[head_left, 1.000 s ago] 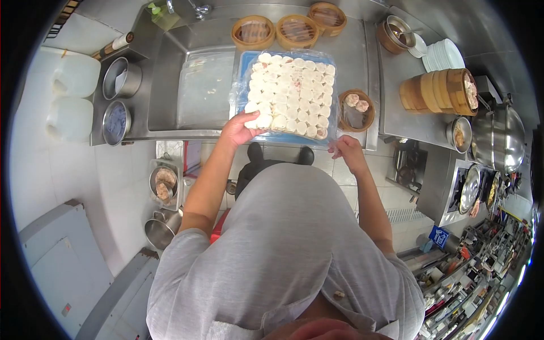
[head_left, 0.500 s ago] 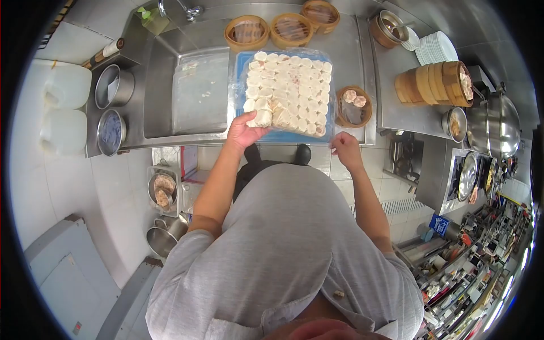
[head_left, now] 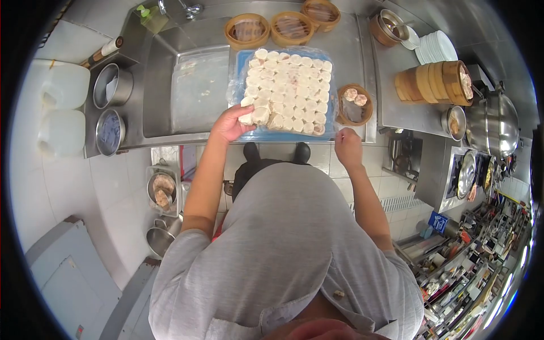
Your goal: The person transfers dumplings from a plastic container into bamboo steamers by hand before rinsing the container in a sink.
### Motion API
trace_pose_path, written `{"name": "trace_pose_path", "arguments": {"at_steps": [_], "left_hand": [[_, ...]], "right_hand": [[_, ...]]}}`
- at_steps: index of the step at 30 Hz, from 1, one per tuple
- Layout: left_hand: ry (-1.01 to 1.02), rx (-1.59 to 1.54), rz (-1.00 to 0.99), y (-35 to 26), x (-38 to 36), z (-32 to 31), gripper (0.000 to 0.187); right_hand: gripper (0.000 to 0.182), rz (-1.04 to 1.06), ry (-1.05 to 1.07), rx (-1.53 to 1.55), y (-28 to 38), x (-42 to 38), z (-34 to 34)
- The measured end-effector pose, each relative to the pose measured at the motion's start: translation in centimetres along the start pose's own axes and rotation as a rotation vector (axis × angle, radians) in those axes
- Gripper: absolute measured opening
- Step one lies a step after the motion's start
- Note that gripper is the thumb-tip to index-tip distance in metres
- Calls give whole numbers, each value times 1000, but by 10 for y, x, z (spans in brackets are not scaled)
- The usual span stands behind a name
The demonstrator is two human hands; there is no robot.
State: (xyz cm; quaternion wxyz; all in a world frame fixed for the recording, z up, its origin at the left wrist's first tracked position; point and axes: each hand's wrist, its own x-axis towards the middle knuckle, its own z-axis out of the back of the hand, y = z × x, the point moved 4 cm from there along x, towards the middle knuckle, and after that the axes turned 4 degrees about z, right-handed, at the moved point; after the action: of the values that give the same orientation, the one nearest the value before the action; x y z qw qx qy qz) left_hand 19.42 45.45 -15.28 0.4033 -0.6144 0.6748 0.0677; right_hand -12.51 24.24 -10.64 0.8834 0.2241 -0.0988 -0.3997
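A slab of pale round dumplings (head_left: 292, 85), packed in rows, lies on plastic film over a blue tray (head_left: 266, 136). At its near left corner, my left hand (head_left: 231, 123) grips a small clump of dumplings (head_left: 254, 115), thumb on top; the clump looks broken off from the rows. My right hand (head_left: 348, 148) is closed in a fist just off the counter's front edge, near the tray's right corner; what it holds, if anything, is hidden. Beyond it a small bamboo steamer (head_left: 355, 115) holds a few pinkish dumplings (head_left: 355, 97) on a liner.
Three lined bamboo steamers (head_left: 247, 31) stand behind the tray. To the left is a steel sink (head_left: 156, 96) with metal bowls (head_left: 113, 85) beyond. On the right are stacked steamers (head_left: 433, 84), white plates (head_left: 436, 48) and a large steel pot (head_left: 494, 124).
My left hand has shifted left with the clump, opening a gap beside the slab. My right hand has curled from a loose pinch into a fist and moved slightly right.
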Motion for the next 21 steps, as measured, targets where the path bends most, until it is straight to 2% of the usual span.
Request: {"name": "trace_pose_path", "arguments": {"at_steps": [1,4,6,8,10,13,16,19,21], "left_hand": [[12,36,9,-4,-4,-3,44],[-59,151,-23,-12,-19,-20,40],[-44,138,-11,-12,-22,-23,38],[1,69,0,-11,-21,-24,38],[66,-61,8,-6,-15,-19,38],[100,-41,20,-7,-13,-18,40],[52,143,-8,-21,-25,-31,39],[-71,343,-59,-27,-29,-34,45],[-115,446,-26,-33,-35,-39,48]], "right_hand": [[14,-23,-9,-1,12,1,9],[29,174,-147,228,83,6,47],[50,252,-4,480,120,12,42],[64,279,200,510,160,23,30],[72,503,139,406,188,34,18],[70,536,120,245,207,55,-7],[66,624,200,117,215,67,-18],[62,559,213,190,216,76,-26],[56,545,213,298,214,83,-26]]}}
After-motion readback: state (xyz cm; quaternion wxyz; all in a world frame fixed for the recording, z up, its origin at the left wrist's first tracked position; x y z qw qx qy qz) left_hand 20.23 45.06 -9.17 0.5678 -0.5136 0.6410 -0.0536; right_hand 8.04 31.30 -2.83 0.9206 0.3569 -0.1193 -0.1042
